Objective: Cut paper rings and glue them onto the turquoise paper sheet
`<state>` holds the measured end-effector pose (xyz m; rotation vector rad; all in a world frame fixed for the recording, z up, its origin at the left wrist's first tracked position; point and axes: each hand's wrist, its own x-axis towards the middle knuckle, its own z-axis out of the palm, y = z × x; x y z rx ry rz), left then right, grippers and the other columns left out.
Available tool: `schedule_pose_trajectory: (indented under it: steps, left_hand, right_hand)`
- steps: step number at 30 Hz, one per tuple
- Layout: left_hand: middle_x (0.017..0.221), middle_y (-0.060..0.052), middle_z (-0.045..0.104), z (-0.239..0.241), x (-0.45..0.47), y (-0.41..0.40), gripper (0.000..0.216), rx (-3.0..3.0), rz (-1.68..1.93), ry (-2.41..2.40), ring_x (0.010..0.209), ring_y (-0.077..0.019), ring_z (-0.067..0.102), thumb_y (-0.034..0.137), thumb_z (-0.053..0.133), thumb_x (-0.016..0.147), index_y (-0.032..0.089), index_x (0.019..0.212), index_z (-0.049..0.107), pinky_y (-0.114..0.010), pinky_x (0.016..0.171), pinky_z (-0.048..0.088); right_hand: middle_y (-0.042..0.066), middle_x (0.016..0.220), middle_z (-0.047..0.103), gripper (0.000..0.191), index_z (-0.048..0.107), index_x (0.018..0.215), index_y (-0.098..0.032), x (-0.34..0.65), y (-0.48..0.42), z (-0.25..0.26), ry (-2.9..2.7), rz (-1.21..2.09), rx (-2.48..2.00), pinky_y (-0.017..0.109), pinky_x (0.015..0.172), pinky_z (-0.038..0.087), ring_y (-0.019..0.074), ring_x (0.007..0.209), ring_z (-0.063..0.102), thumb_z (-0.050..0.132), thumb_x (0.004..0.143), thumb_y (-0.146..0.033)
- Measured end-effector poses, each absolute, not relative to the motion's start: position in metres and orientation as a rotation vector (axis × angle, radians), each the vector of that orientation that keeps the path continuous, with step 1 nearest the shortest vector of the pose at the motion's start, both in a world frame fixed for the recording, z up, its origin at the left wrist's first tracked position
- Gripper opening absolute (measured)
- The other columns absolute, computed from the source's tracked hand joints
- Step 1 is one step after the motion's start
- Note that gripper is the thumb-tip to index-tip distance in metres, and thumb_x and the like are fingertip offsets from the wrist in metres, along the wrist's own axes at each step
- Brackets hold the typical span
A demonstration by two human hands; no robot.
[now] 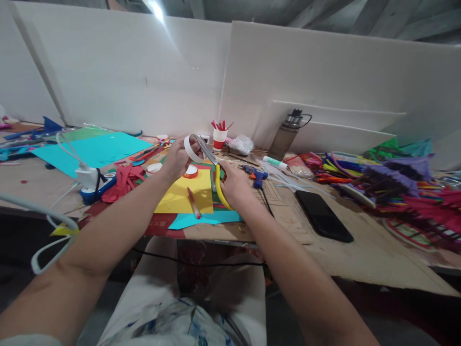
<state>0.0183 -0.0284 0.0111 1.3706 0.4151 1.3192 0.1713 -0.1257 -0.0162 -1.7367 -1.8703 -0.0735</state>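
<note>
My left hand [177,159] is closed round a curled white paper strip [189,148], held up above the table. My right hand [234,185] grips yellow-handled scissors [212,163], whose metal blades point up and left and meet the strip. Below the hands lie a yellow paper sheet [180,197] with a red pen [193,203] on it, a roll of orange tape [190,171], and cyan paper [201,219] at the table's front edge.
A black phone [323,216] lies to the right, a blue glue gun [256,177] beside my right hand. Pipe cleaners and feathers [389,187] pile up at far right. A water bottle [286,135], a red-and-white cup [219,138], a cyan sheet [91,150] and a white power adapter [87,176] stand around.
</note>
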Motion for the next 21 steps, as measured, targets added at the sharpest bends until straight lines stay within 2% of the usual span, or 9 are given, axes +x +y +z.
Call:
schedule_pose_trajectory:
  steps: [8,21]
  left_hand:
    - [0.064,0.002,0.058,0.0102,0.0182,-0.0231,0.024,1.280,1.277,0.439,0.055,-0.0082,0.058,0.025,0.078,0.074,0.017,0.068,0.056,-0.021,0.055,0.048]
    - [0.063,0.002,0.058,0.0122,0.0186,-0.0221,0.026,1.267,1.267,0.427,0.054,-0.0078,0.058,0.026,0.078,0.075,0.017,0.067,0.056,-0.020,0.051,0.045]
  right_hand:
    - [0.010,0.095,0.072,0.044,0.059,0.130,-0.022,0.1712,-0.1254,-0.0167,-1.859,-0.073,-1.769,0.032,0.072,0.043,0.0254,0.086,0.064,0.046,0.093,-0.038]
    - [0.010,0.092,0.073,0.043,0.058,0.130,-0.022,0.1708,-0.1248,-0.0171,-1.868,-0.094,-1.817,0.031,0.069,0.040,0.0258,0.084,0.064,0.047,0.093,-0.041]
